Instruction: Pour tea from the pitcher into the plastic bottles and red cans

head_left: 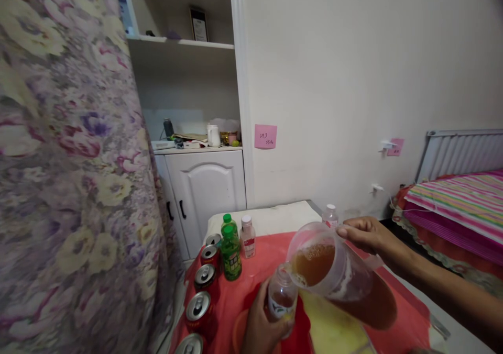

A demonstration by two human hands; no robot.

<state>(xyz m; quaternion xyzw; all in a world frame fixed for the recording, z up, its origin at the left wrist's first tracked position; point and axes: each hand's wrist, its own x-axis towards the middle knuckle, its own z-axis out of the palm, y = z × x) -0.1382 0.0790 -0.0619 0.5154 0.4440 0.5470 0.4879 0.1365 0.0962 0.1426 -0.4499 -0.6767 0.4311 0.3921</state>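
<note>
My left hand (262, 329) is wrapped round a small clear plastic bottle (283, 295), uncapped and with a label low on its side. Some brownish liquid seems to show inside it. My right hand (363, 233) grips the handle side of a large translucent pitcher (353, 278), partly hidden behind its wall. The pitcher is tipped to the left, and foamy brown liquid (314, 264) lies near its rim. Its lip meets the bottle's mouth; whether a stream runs between them I cannot make out. Under the bottle, a red container (302, 325) is partly hidden.
Several drink cans (198, 307) line the red tablecloth's (263, 260) left side. Beside them stand green bottles (231, 254) and a capped pinkish bottle (248, 237). Another capped bottle (330, 215) is behind the pitcher. A yellow sheet (334, 325) lies at the front.
</note>
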